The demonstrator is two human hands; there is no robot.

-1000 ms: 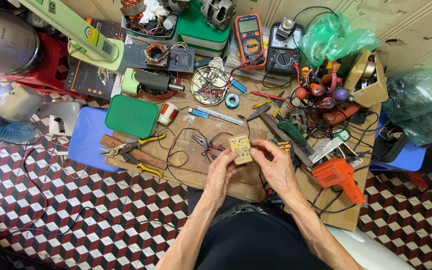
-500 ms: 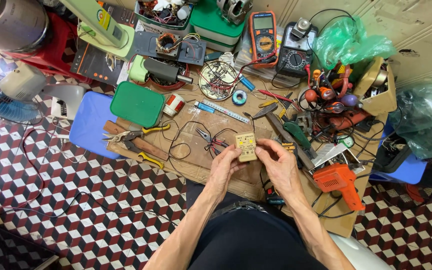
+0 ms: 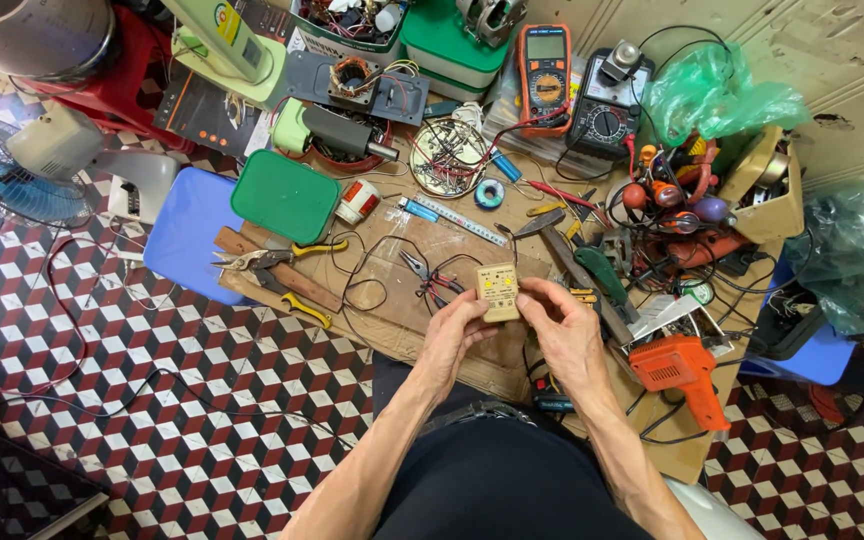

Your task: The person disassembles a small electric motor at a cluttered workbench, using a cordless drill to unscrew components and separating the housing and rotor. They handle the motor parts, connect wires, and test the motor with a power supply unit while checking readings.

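Note:
My left hand (image 3: 455, 335) and my right hand (image 3: 564, 328) together hold a small beige circuit board (image 3: 498, 291) with yellow parts on its face, above a wooden board (image 3: 452, 255) lying on the floor. The left fingers pinch its left and lower edge; the right fingers grip its right edge. Red-handled pliers (image 3: 428, 280) with dark wires lie just left of the circuit board. Both forearms reach up from the bottom of the view over my dark-clothed lap.
Yellow-handled pliers (image 3: 282, 270) and a green box (image 3: 286, 197) lie at the left, an orange soldering gun (image 3: 683, 368) at the right. Two multimeters (image 3: 546, 66), a wire-filled dish (image 3: 449, 157), green bags and a fan (image 3: 12, 180) ring the board on chequered tiles.
The view has drifted, so everything sits slightly lower in frame. Both hands keep hold of the circuit board, with my fingers shifted a little along its edges.

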